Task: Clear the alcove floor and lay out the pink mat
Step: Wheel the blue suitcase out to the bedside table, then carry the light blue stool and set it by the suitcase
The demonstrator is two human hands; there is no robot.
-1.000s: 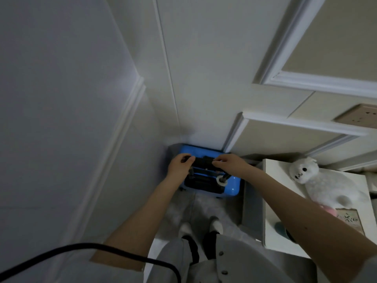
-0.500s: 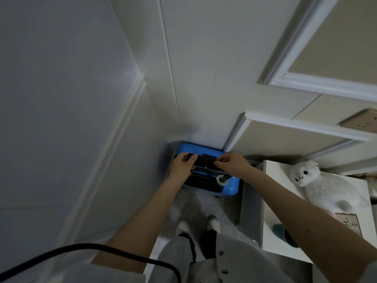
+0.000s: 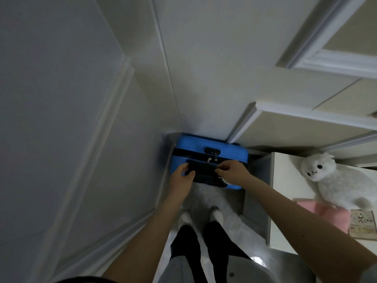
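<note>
A blue suitcase (image 3: 210, 147) stands upright in the far corner of the narrow alcove, against the back wall. Across its top runs a black handle (image 3: 204, 167). My left hand (image 3: 182, 176) grips the handle's left end. My right hand (image 3: 232, 170) grips its right end, and a small white tag shows just below that hand. A folded pink mat (image 3: 324, 213) lies on the white side table (image 3: 285, 190) at the right, partly under a plush toy. The tiled alcove floor (image 3: 204, 198) shows between the suitcase and my feet.
A white plush alpaca (image 3: 334, 180) sits on the side table, with a printed card (image 3: 363, 223) beside the mat. White panelled walls close in on the left and behind. My white-socked feet (image 3: 201, 216) stand just before the suitcase.
The view has dropped closer over the suitcase, showing more of its blue top and lock. Both hands stay on the black handle.
</note>
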